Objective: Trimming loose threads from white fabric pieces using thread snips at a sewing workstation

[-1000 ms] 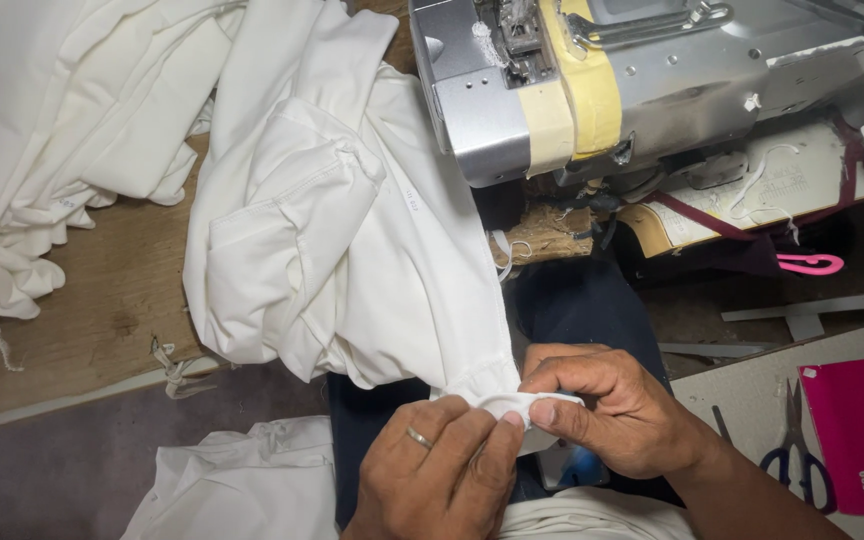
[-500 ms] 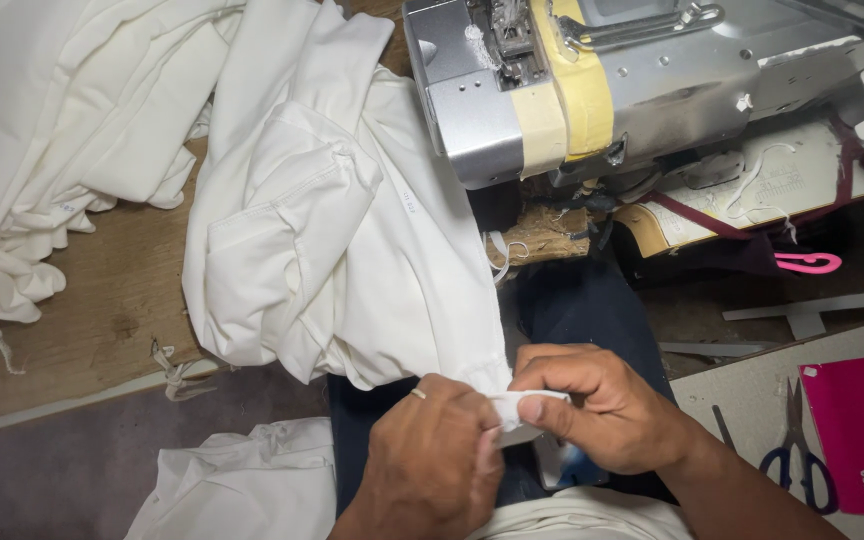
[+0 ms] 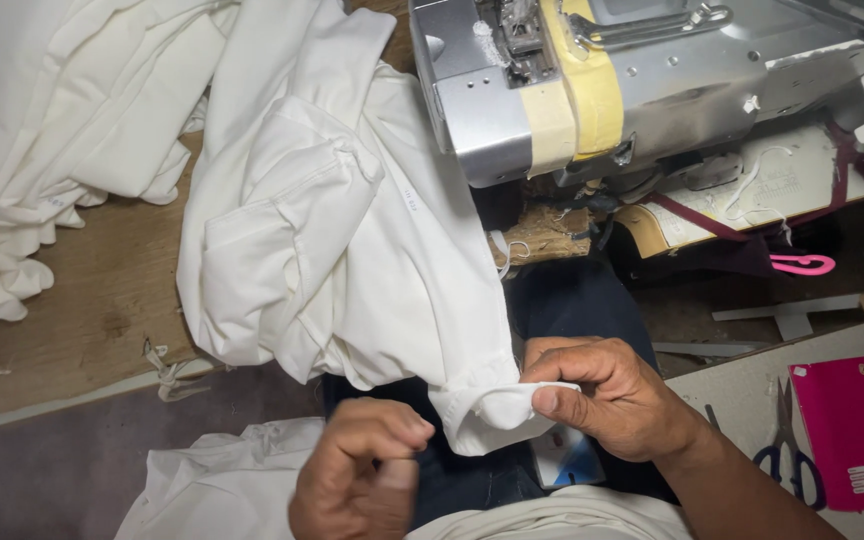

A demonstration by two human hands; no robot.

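Your left hand [image 3: 357, 480] is blurred and its fingers curl inward, so you cannot tell whether they grip anything. The grey metal sewing machine [image 3: 642, 80] is cut off by the top edge, its needle area too small to make out. The heap of white cloth [image 3: 42, 130] runs off the left edge. The blue-handled scissors [image 3: 787, 455] lie half hidden behind your right forearm.

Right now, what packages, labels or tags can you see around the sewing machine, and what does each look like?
Pink card packet: flat rectangle, lower right, with a small white label.
Fabric tag: tiny pale strip on the white garment.
Blue and white label: small, half hidden under the right hand.
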